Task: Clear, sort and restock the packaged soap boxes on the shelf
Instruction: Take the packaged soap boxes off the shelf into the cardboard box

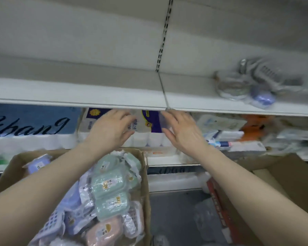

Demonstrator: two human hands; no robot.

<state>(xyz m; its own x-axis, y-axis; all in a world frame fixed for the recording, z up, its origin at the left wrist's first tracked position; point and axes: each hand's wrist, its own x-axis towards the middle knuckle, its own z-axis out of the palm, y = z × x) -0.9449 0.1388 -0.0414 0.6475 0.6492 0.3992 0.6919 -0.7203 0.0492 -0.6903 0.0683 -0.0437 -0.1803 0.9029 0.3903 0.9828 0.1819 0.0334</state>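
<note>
Head view only, so just going off that. Got the left hand (112,129) and the right hand (182,134) both up just below the front edge of the upper shelf (78,93), fingers loosely spread, gripping nothing as far as can be told, hovering in front of a toilet roll pack (149,121) on the lower shelf. Can see most of the packaged soap boxes (110,189) heaped in a cardboard box (146,183) below the shelves, green, pink and purple all mixed. Only spotting a few wrapped soap boxes (252,87) near the right end of the upper shelf, blurry. Guessing clearing basically done, sorting and restocking pretty much all left to do. Also noticing a second carton (283,183) further right.
</note>
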